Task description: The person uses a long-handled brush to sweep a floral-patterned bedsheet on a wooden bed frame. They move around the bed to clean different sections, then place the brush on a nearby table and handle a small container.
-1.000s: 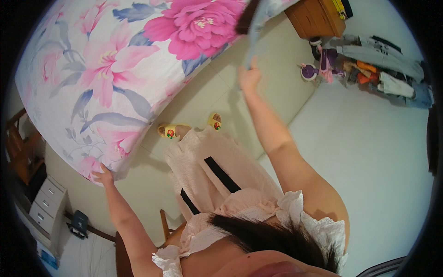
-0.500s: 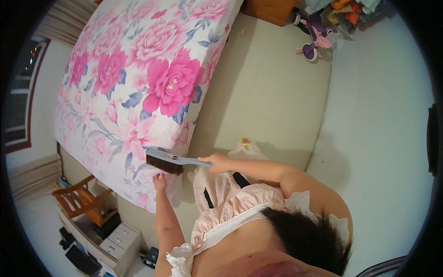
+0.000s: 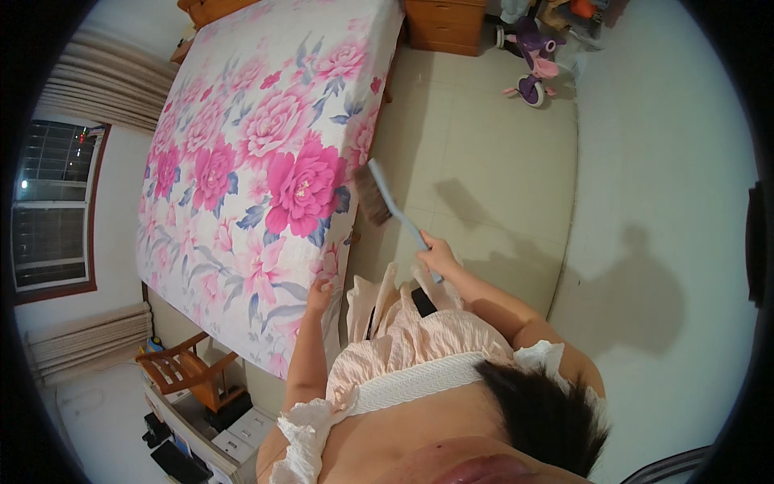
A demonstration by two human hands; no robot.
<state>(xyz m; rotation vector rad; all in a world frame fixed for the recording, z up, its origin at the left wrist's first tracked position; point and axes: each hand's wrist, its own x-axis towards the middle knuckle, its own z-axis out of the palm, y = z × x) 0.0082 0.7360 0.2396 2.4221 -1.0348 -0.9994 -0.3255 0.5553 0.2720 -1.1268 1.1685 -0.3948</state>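
Note:
A bed brush (image 3: 385,198) with a long grey-blue handle and dark bristles is in my right hand (image 3: 439,256), which is closed round the handle. Its head hangs over the floor just off the bed's right side, bristles facing the bed. My left hand (image 3: 320,295) rests at the bed's near right corner, fingers curled against the flowered bed sheet (image 3: 234,258) and seemingly gripping its edge. Large pink blooms and grey-blue leaves cover the white sheet, which lies mostly flat over the mattress.
Tiled floor (image 3: 484,153) lies between the bed and the right wall (image 3: 645,177). Farther off stand a wooden drawer cabinet (image 3: 446,28) and a purple-pink tricycle (image 3: 532,60). A wooden chair (image 3: 189,371) and a white desk with drawers (image 3: 242,436) are at the lower left.
The brush has swung from over the bed's near corner to the right, past its side and farther away from me. My left hand has moved right and slightly forward along the sheet.

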